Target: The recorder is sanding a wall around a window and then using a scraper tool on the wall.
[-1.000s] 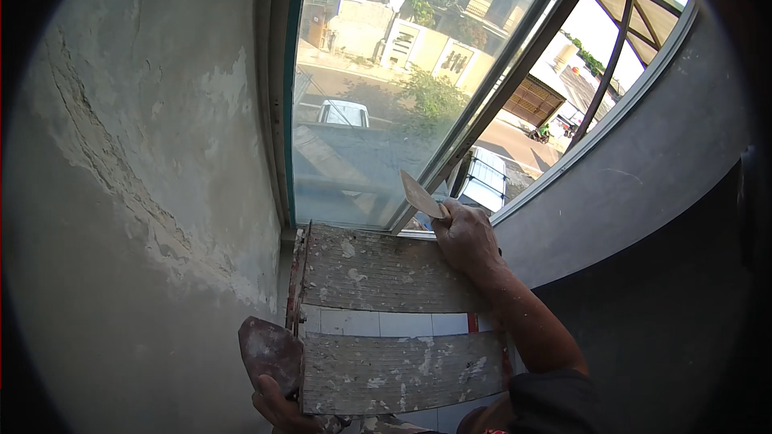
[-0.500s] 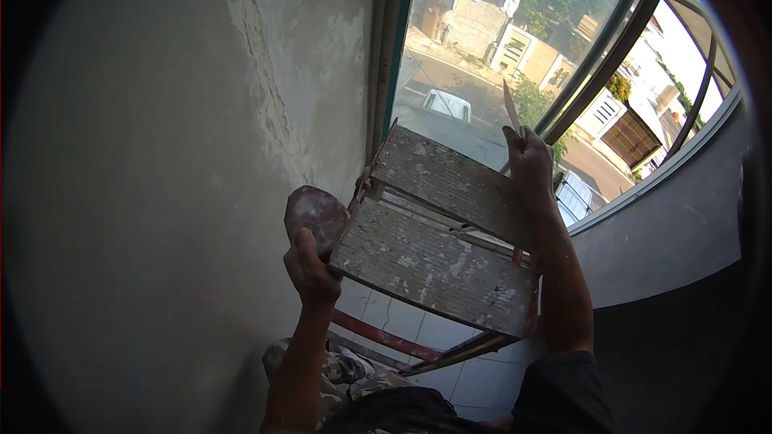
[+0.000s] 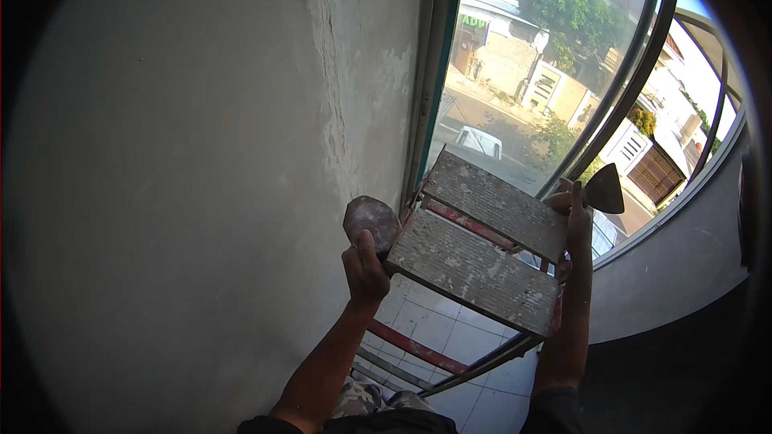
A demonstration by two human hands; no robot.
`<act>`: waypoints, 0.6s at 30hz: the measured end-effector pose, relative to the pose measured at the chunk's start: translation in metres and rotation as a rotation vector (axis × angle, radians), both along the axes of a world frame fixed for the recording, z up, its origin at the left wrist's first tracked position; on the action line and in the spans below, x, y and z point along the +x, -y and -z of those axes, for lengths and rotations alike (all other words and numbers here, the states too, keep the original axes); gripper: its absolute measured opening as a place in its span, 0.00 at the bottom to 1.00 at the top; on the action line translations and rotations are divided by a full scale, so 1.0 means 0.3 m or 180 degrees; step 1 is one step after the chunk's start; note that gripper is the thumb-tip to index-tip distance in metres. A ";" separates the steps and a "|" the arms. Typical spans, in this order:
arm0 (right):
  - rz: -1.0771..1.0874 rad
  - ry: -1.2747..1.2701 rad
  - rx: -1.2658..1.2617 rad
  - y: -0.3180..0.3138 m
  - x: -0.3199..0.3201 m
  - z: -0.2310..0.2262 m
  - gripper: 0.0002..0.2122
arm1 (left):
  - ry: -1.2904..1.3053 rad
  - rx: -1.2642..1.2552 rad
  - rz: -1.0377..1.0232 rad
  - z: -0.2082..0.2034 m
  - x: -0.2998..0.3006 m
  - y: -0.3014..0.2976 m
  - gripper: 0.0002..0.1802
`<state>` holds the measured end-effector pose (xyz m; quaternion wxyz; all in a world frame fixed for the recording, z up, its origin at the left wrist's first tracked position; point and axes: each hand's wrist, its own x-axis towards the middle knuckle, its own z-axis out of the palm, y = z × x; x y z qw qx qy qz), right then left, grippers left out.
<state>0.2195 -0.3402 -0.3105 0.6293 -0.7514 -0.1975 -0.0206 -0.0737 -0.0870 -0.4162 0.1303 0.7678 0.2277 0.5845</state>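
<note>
My left hand [image 3: 367,272] grips a reddish-brown, many-sided rounded piece [image 3: 372,220] with whitish smears, thumb across its face. Whether it is a shallow dish or a flat disc I cannot tell. It is held beside the left corner of a paint-spattered stepladder [image 3: 474,273], whose two grey ribbed treads stand in front of me. My right hand [image 3: 572,202], closed round a putty knife [image 3: 606,190], is at the right end of the farther tread. The dark triangular blade fans out to the right; the handle is mostly hidden by my fingers.
A grey plastered wall [image 3: 201,193] with a long rough crack [image 3: 330,56] rises on the left. Beyond the ladder is a window [image 3: 515,104] with a dark frame, a street outside. White floor tiles [image 3: 474,337] show below the ladder; a low grey wall [image 3: 643,297] curves on the right.
The view has shifted, so wall and ladder appear farther right. My right hand has come down toward the ladder's right side, and the putty knife has turned from edge-on to broad face showing.
</note>
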 end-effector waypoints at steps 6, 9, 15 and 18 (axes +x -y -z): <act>-0.0670 -0.0202 0.0377 0.043 0.087 0.069 0.34 | -0.0149 -0.2120 0.1858 -0.088 -0.024 0.009 0.23; -0.0578 -0.0337 0.0696 -0.046 -0.123 0.110 0.30 | -0.1205 -0.0500 0.1151 0.050 -0.073 -0.058 0.22; -0.0141 -0.1102 0.0480 0.605 0.026 0.387 0.27 | -0.0434 0.0955 0.0363 0.051 -0.053 -0.075 0.32; 0.0203 -0.1161 0.0442 0.444 0.350 0.533 0.26 | -0.0389 0.0745 0.0162 0.108 0.022 -0.040 0.30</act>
